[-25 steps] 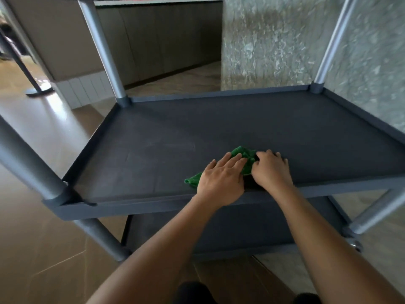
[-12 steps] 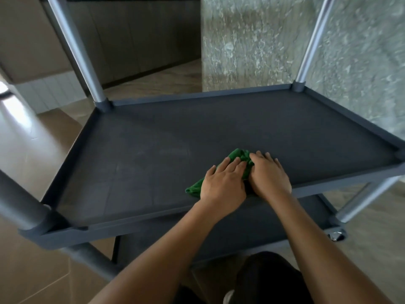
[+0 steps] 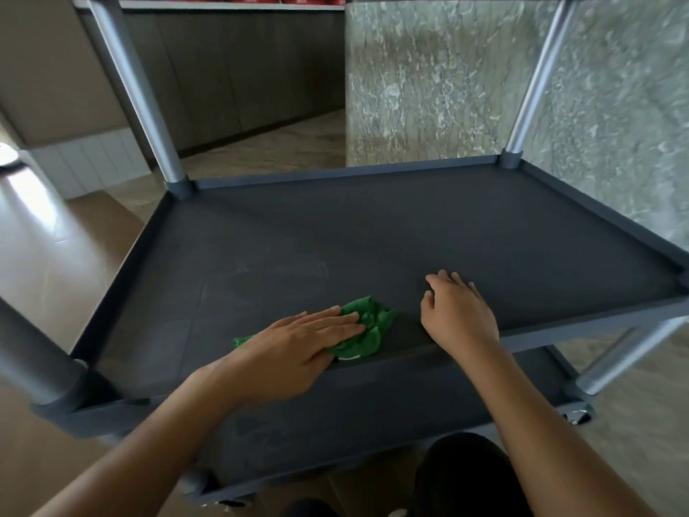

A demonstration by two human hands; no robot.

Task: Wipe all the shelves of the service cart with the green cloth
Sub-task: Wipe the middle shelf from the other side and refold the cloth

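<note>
Left hand (image 3: 298, 341) lies flat, fingers straight, pressing the green cloth (image 3: 367, 330) onto the cart shelf (image 3: 373, 236) near its front edge. Cloth is bunched and creased, showing past the fingertips. Right hand (image 3: 456, 315) is just right of the cloth, not touching it, fingers loosely bent, holding nothing, seemingly resting on the shelf.

Crumpled green cloth (image 3: 367, 328) near front edge of dark grey cart shelf (image 3: 373, 236)

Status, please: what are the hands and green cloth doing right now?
Left hand flat, pressing green cloth on middle shelf. Right hand empty, beside cloth, apart. Only corner posts nearby.
</note>
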